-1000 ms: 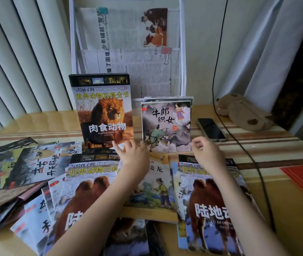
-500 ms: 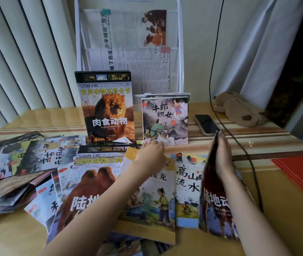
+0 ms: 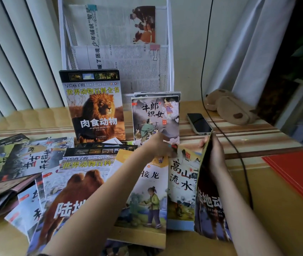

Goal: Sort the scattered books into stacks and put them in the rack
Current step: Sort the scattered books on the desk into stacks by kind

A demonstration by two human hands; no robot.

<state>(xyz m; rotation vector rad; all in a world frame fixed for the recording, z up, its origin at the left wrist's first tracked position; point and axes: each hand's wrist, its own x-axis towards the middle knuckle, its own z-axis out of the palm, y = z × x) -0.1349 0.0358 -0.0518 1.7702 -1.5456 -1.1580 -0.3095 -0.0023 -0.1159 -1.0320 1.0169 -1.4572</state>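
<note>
Camel book (image 3: pixel 208 204) is held on edge by right hand (image 3: pixel 216 156); mountain book (image 3: pixel 183 183) is pinched at its top by left hand (image 3: pixel 159 145).

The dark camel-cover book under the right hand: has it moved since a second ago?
Yes. The dark camel-cover book has tipped up from flat onto its edge, beside the flat blue-edged landscape book.
</note>
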